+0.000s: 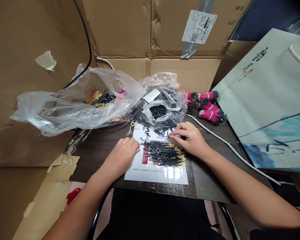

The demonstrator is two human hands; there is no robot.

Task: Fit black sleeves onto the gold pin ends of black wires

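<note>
My left hand [123,154] is closed, its fingers curled at the left edge of a white printed sheet [156,177]; a thin dark piece shows by its fingertips, too small to name. Thumb and forefinger of my right hand [190,137] are pinched on a small black tube [168,135] over the sheet's upper right. Between the hands lies a flat layer of short black wires [162,153] with gold-coloured ends pointing right. Loose black tubes [147,131] are scattered above the wires, in front of an opened clear plastic bag [175,115] full of such tubes.
Bundles of pink and black wires [210,115] lie at the back right. A white cable [227,143] runs beside them, near a large pale paper bag [272,96]. Another clear plastic bag [90,115] spreads at the back left. Cardboard walls [125,30] enclose the dark table [210,176].
</note>
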